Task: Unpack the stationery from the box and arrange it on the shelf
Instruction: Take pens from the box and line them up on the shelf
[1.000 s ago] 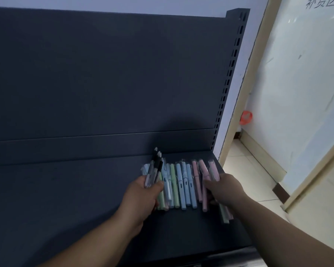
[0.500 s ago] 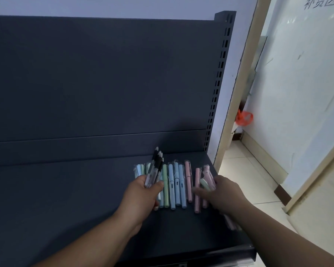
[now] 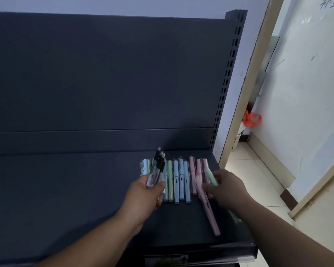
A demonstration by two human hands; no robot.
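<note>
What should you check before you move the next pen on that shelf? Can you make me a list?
1. Left hand has a firm grip on the bundle of black pens: ok, the fingers curl round it.
2. Blue pens lie side by side in the row: ok.
3. Long pink pen lines up with the row: not ok, it slants toward the shelf's front edge.
4. Right hand holds just one pen: cannot tell, its fingers lie over pink pens and a green pen.
5. Shelf has room left of the row: ok.
</note>
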